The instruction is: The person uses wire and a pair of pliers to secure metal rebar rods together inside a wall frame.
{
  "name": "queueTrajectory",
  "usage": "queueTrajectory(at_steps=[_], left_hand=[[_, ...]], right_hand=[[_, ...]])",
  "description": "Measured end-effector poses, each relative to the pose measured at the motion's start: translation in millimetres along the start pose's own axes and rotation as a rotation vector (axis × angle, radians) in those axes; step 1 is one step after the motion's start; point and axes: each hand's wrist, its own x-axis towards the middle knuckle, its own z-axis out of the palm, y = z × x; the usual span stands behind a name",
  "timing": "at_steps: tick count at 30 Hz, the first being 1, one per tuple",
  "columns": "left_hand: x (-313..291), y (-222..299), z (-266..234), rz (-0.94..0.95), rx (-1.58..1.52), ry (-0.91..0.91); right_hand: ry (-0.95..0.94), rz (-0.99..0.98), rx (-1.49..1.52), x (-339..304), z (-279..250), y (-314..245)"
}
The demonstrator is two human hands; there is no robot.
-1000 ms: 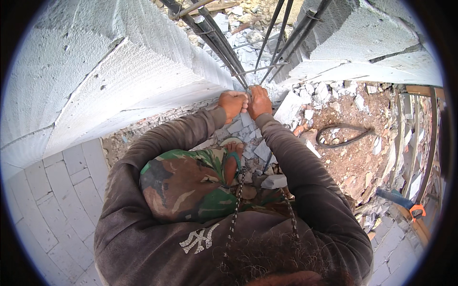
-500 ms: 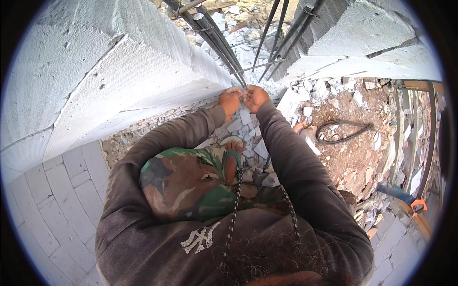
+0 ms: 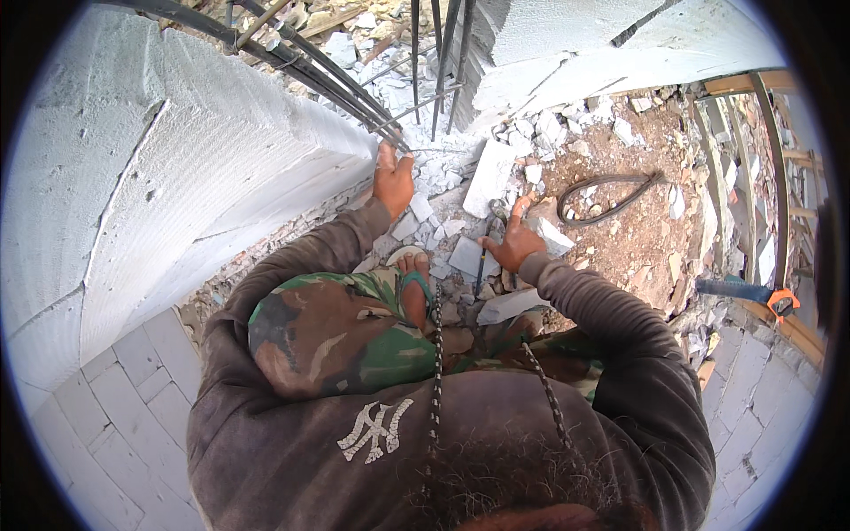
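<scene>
My left hand (image 3: 394, 184) is at the lower end of a slanting bundle of dark steel rebar (image 3: 354, 99), beside the white block wall. Its fingers and thumb close around the bar ends; any thin wire there is too small to make out. My right hand (image 3: 516, 242) is low over the rubble, forefinger stretched out and thumb apart. Beneath it lies a slim hand tool with a dark, bluish handle (image 3: 482, 273). The thumb is close to that handle; the tool's head is partly hidden, so its kind is unclear.
White block walls (image 3: 221, 168) rise at left and far right. More upright rebar (image 3: 438, 62) stands in the gap. Broken white blocks (image 3: 490, 177) cover the ground. A coil of dark wire (image 3: 611, 196) lies on the soil, and a saw with an orange handle (image 3: 783, 303) at right.
My right hand has left the rebar and come down and right to the tool on the rubble. My left hand stays at the bar ends. The view has shifted somewhat.
</scene>
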Motion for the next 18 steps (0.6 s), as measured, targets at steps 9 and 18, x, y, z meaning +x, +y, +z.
queueTrajectory(at_steps=[9,18], left_hand=[[37,56,12,-0.369,0.119,0.175],[52,67,4,-0.786,0.233,0.180]], right_hand=[[0.120,0.211,0.259,5,34,-22],[0.272,-0.326,0.672,18,-26,-44]])
